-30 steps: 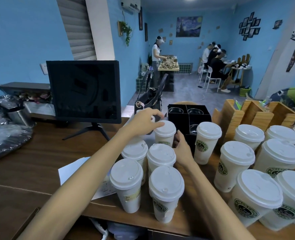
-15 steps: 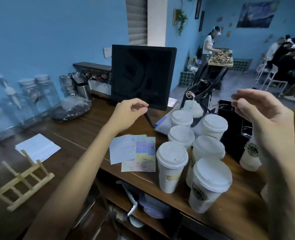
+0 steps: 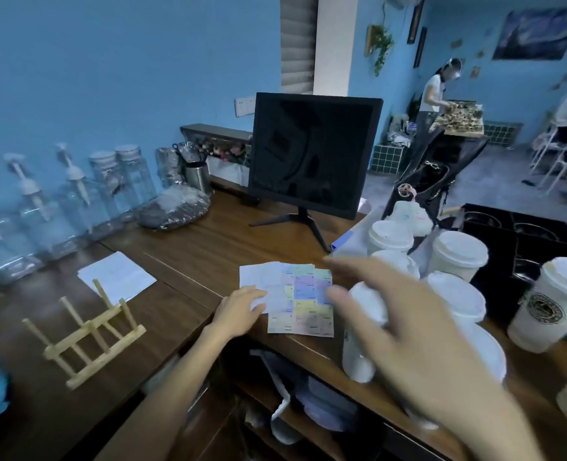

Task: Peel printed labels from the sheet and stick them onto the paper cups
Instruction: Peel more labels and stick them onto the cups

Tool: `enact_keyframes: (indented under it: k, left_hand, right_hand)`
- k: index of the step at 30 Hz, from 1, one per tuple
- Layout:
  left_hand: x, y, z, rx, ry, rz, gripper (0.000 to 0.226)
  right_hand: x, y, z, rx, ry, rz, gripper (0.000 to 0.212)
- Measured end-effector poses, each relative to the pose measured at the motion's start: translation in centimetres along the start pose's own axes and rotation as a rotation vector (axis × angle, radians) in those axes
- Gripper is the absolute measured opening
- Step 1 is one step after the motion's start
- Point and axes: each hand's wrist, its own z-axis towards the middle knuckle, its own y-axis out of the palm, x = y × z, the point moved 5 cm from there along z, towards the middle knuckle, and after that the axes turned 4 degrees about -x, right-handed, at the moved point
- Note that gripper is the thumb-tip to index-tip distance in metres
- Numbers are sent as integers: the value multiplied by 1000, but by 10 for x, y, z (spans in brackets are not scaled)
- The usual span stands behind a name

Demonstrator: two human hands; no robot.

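item: pastel-coloured rectangular sheet of printed labels, laid flat on the dark brown wooden counter near its front edge, long axis running roughly 12 to 6 o'clock, with the cluster of white lidded paper cups placed at its 3 o'clock. left hand is rested on the sheet's white left part, fingers extended and relaxed, nothing gripped; it is judged the nearer hand for peeling. right hand, blurred, is held above the cups with fingers spread wide and empty, the sheet lying at its 10 o'clock.
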Motion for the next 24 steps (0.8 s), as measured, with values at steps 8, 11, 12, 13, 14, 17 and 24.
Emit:
enact_keyframes:
  k: [8, 11, 12, 13, 14, 17, 24]
  left_hand:
    - [-7, -3, -6, 56, 91, -91, 41]
    - [-14, 0, -2, 93, 97, -90, 38]
    - [-16, 1, -1, 95, 93, -98, 36]
    - [-17, 3, 0, 97, 94, -107, 34]
    - [-18, 4, -1, 94, 89, -109, 34]
    - [-25, 4, 0, 104, 93, -126, 34]
    - [-58, -13, 0, 174, 56, -49, 35]
  right_hand:
    - [83, 215, 81, -289, 250, 4, 40]
    - [121, 241, 96, -252, 281, -83, 42]
    - [131, 244, 101, -238, 280, -134, 43]
    - [140, 247, 106, -228, 286, -186, 44]
    - [148, 249, 109, -226, 301, -234, 46]
    - [168, 256, 113, -197, 327, -315, 41]
    - [181, 259, 107, -181, 338, -267, 41]
